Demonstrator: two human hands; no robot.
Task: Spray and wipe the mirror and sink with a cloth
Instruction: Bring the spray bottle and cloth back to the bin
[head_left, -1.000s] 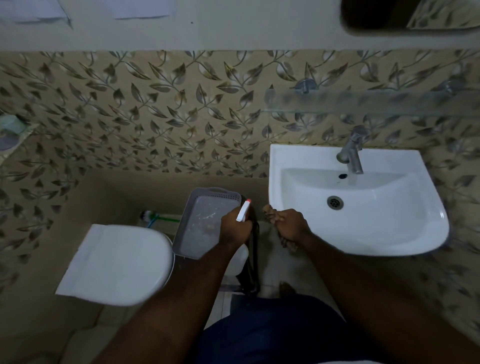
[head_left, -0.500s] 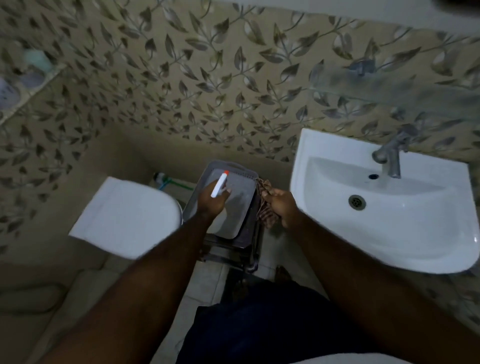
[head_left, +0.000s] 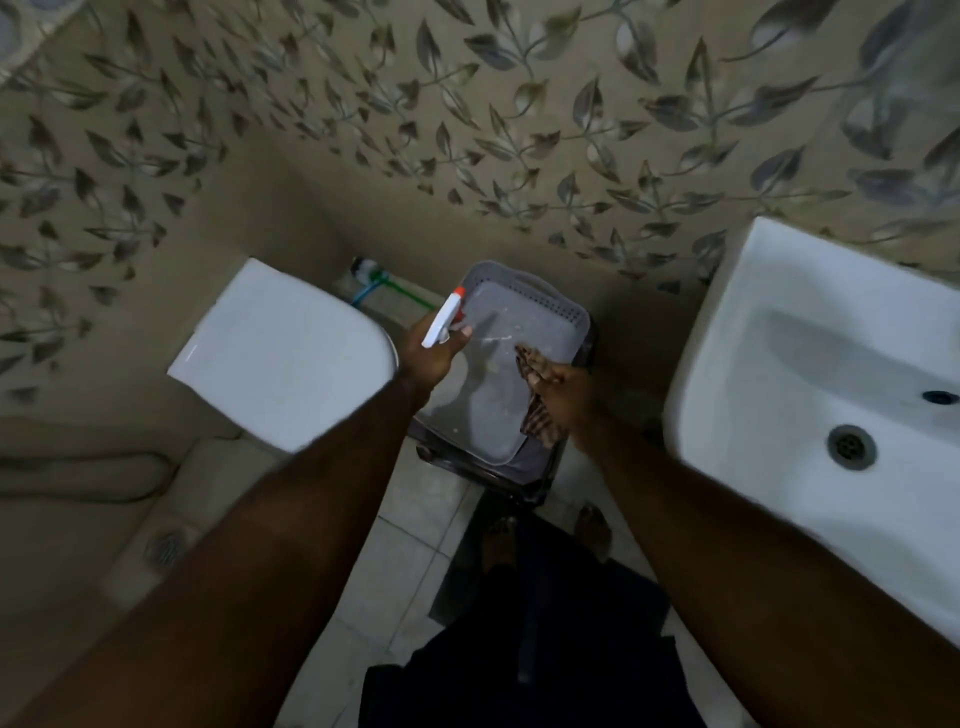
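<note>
My left hand (head_left: 428, 358) grips a spray bottle (head_left: 441, 319) with a white head and an orange nozzle tip; the bottle's body is hidden behind the hand. My right hand (head_left: 569, 395) holds a dark striped cloth (head_left: 537, 423) that hangs down from the fingers. Both hands hover over a grey plastic basket (head_left: 535, 306) between the toilet and the sink. The white sink (head_left: 779, 332) is at the right edge, with its drain (head_left: 851, 447) showing. The mirror is out of view.
A white toilet with its lid closed (head_left: 283, 353) stands at the left. A brush with a green and blue handle (head_left: 376, 283) lies behind it by the leaf-patterned wall (head_left: 467, 130). The basket rests on a dark stand (head_left: 519, 486). Pale floor tiles (head_left: 410, 519) lie below.
The view has tilted down and to the left, so the tap and mirror left the frame. Both hands have moved over the grey basket, still holding bottle and cloth.
</note>
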